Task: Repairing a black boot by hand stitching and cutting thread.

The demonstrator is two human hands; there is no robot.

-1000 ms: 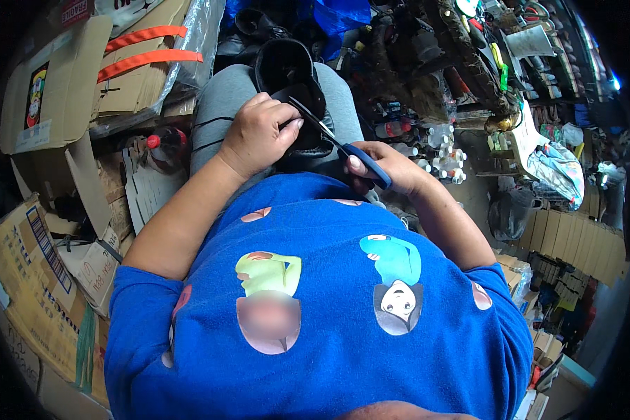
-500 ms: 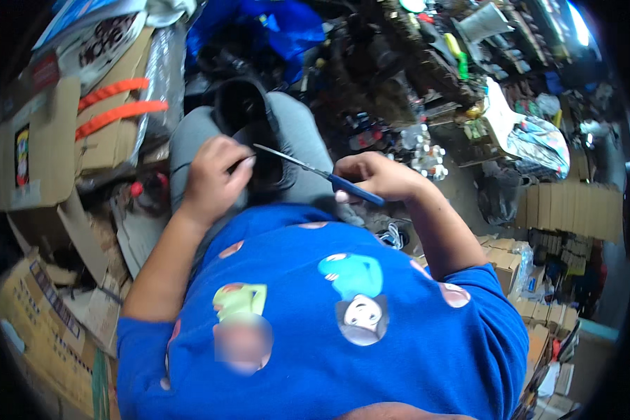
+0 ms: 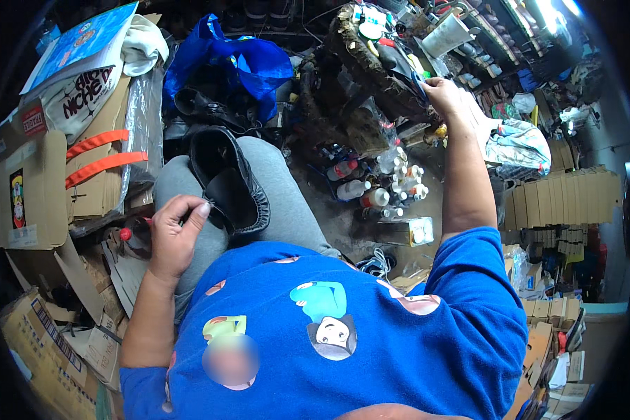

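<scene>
A black shoe (image 3: pixel 253 203) rests on my lap between my thighs, its opening facing up and its edge gathered with stitching. Beside its near left edge, my left hand (image 3: pixel 176 234) is closed in a pinch, thumb against forefinger. Whatever it pinches is too small to make out. Far out to the right, my right hand (image 3: pixel 446 96) reaches to the edge of a round, rough-sided work stump (image 3: pixel 350 52). The blue-handled scissors (image 3: pixel 420 85) are in its fingers, partly hidden by the hand and the clutter there.
Several bottles (image 3: pixel 375 198) and a square tin (image 3: pixel 407 231) stand on the floor right of my legs. A blue bag (image 3: pixel 259 66) lies beyond the shoe. Cardboard boxes (image 3: pixel 35 189) crowd my left, stacked cardboard (image 3: pixel 560 199) the right. Loaded shelves (image 3: pixel 500 28) rise at the far right.
My right hand has carried the scissors from above the shoe out to the stump at the far right. My left hand has moved slightly left and down, still pinching. The view has shifted.
</scene>
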